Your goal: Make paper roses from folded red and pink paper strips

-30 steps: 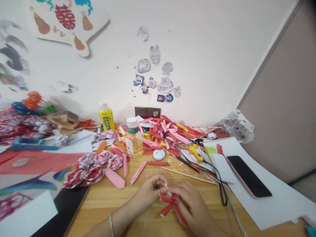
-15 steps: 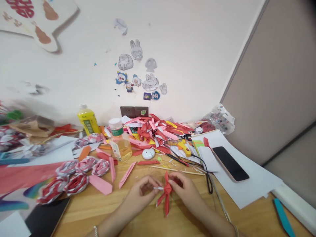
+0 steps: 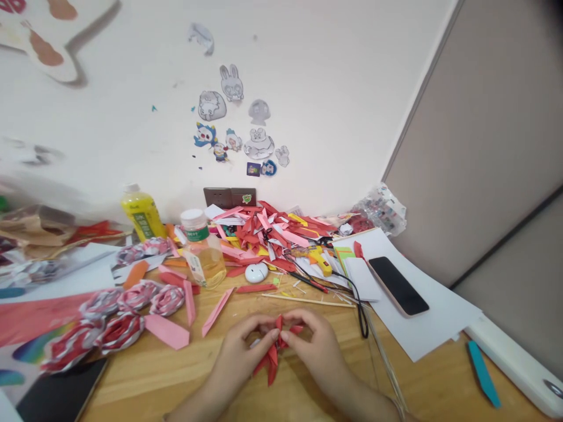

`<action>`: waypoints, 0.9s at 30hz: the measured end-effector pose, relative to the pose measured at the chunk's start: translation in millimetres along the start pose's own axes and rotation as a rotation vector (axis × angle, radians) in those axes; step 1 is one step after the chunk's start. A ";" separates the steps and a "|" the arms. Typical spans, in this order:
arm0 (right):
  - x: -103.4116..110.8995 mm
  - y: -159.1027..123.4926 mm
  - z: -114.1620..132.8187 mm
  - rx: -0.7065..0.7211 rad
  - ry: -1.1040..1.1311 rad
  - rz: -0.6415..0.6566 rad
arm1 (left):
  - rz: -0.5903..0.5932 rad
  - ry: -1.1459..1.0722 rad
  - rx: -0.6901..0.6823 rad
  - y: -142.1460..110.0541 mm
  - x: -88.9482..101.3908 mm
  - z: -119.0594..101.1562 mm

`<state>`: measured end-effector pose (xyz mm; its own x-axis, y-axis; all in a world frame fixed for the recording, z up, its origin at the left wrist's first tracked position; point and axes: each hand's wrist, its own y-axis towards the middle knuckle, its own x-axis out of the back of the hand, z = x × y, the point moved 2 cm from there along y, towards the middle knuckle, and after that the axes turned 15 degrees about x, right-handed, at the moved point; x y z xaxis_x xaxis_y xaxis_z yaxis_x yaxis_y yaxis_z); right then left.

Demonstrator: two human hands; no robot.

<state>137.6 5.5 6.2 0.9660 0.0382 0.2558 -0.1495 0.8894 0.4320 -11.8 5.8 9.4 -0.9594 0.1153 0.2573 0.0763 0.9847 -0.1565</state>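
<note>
My left hand (image 3: 241, 353) and my right hand (image 3: 317, 350) meet low in the middle of the wooden table (image 3: 185, 375). Both pinch a small folded red paper piece (image 3: 271, 356) between their fingertips, its strips hanging down between the hands. Pink folded strips (image 3: 216, 311) lie just left of the hands. A thin wooden stick (image 3: 308, 300) lies just beyond them.
Paper roses (image 3: 115, 310) cluster at the left. A pile of red and pink folded strips (image 3: 268, 234), an oil bottle (image 3: 201, 255), a yellow bottle (image 3: 139, 214), a white round object (image 3: 255, 272) and a yellow glue gun (image 3: 317, 258) sit behind. A phone (image 3: 397, 286) rests on white sheets at right.
The view has swung right and down. My hands have closed in together on the red paper piece, which has turned and now hangs lower between them.
</note>
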 end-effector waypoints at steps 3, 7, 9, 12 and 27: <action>0.2 -0.9 4.7 0.048 -0.009 -0.057 | -0.142 0.038 -0.113 -5.1 2.5 -1.4; 2.9 -1.9 9.8 0.176 -0.015 -0.118 | -0.232 0.063 -0.256 -11.0 3.5 -2.5; 4.2 -2.4 12.9 0.269 -0.037 -0.104 | -0.254 0.067 -0.330 -13.1 2.9 -3.0; 5.5 -3.1 15.9 0.361 -0.078 -0.073 | -0.259 0.084 -0.434 -15.0 1.3 -3.7; 5.9 -5.6 12.8 0.451 -0.148 -0.071 | -0.328 0.258 -0.757 -17.8 2.8 -9.9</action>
<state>141.5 -5.1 16.3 0.9415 -0.1098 0.3187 -0.1928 0.6002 0.7763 -13.1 -10.1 22.3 -0.8801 -0.2541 0.4012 0.0549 0.7847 0.6174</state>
